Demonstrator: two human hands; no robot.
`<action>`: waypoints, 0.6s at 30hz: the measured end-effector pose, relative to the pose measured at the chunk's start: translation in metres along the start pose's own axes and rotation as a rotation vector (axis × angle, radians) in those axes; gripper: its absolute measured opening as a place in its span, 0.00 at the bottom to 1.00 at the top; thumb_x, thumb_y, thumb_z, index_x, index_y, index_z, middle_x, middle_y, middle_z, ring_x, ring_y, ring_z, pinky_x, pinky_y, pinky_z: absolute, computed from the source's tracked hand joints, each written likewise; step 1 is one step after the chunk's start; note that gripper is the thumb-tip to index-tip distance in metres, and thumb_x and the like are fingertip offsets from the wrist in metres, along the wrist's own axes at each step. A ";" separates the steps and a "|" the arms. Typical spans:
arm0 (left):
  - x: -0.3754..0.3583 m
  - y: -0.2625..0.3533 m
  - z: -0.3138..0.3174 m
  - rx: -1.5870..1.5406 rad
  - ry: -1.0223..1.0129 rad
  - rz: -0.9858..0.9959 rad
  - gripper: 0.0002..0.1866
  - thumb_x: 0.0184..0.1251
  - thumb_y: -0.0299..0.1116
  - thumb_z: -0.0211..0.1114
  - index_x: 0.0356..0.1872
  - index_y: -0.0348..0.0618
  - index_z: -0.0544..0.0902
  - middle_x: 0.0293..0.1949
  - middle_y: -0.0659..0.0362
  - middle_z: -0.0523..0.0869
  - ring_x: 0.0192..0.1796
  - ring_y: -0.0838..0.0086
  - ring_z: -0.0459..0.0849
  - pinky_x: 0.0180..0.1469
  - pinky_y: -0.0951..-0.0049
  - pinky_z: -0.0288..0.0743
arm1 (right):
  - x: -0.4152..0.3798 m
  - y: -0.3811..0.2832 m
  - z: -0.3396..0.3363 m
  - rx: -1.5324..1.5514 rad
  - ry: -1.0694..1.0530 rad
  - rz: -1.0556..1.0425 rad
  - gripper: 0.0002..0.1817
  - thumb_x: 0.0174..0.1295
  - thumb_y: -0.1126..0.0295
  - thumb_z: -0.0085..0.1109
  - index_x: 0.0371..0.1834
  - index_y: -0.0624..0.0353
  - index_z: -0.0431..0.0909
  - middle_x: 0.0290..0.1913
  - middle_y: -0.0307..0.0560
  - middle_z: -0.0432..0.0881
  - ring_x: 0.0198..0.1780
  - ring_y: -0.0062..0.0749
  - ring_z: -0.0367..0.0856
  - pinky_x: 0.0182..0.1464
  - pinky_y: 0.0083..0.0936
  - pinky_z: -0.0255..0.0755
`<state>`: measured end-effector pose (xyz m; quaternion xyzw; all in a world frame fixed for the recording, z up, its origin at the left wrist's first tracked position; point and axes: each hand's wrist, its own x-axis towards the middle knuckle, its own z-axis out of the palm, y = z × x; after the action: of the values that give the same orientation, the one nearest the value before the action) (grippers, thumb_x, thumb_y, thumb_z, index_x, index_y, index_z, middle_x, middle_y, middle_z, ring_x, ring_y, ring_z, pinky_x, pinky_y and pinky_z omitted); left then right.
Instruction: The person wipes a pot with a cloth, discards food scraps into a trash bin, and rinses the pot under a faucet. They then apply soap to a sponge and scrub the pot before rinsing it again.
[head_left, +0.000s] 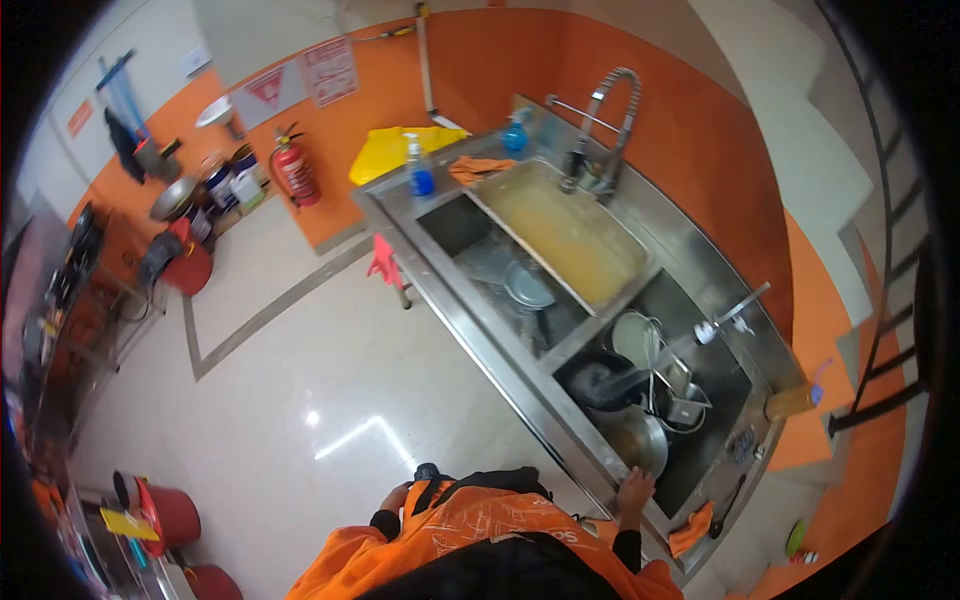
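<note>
My right hand point(635, 491) lies at the front rim of the steel sink unit point(480, 355), fingers stretched over the edge beside a round metal pot point(645, 440). The pot sits in the near basin, next to a dark pan point(592, 382), a pale round lid or plate point(632, 338) and small metal containers point(684, 408). Down at my side, my left hand point(398, 496) is next to the black gear at my waist, its fingers mostly hidden. A blurred stream falls from the tap point(706, 332) toward the dark pan.
A large tray point(570, 235) of cloudy yellowish water spans the far part of the sink. A strainer-like bowl point(527, 285) sits in the middle basin. Spray bottles point(419, 180), an orange cloth point(692, 530) and a dark spoon point(730, 505) lie along the edges. Red buckets point(170, 515) stand left.
</note>
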<state>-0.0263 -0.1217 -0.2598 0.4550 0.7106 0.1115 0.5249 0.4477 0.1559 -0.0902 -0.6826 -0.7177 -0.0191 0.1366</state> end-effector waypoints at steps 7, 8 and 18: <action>-0.065 -0.082 -0.026 -0.330 0.181 -0.468 0.24 0.48 0.47 0.62 0.46 0.47 0.77 0.43 0.51 0.80 0.47 0.59 0.77 0.49 0.62 0.70 | 0.014 -0.087 -0.015 -0.168 0.123 0.257 0.15 0.60 0.66 0.43 0.47 0.64 0.67 0.47 0.56 0.66 0.47 0.49 0.66 0.47 0.43 0.60; -0.068 -0.102 -0.032 0.131 -0.039 -0.230 0.21 0.47 0.46 0.63 0.43 0.48 0.79 0.41 0.53 0.80 0.44 0.59 0.78 0.47 0.62 0.71 | 0.016 -0.124 -0.033 -0.070 0.078 0.232 0.16 0.60 0.65 0.44 0.47 0.64 0.67 0.46 0.56 0.66 0.47 0.49 0.66 0.48 0.41 0.60; -0.159 -0.187 -0.006 0.031 0.167 -0.349 0.14 0.44 0.39 0.66 0.31 0.41 0.82 0.38 0.50 0.81 0.39 0.58 0.80 0.41 0.64 0.74 | 0.038 -0.241 0.057 -0.203 0.031 0.428 0.25 0.59 0.54 0.41 0.58 0.51 0.61 0.52 0.49 0.63 0.51 0.43 0.65 0.51 0.41 0.58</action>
<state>-0.1247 -0.3461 -0.2734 0.3223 0.8215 0.0452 0.4681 0.1994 0.1893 -0.0984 -0.8290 -0.5489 -0.0724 0.0793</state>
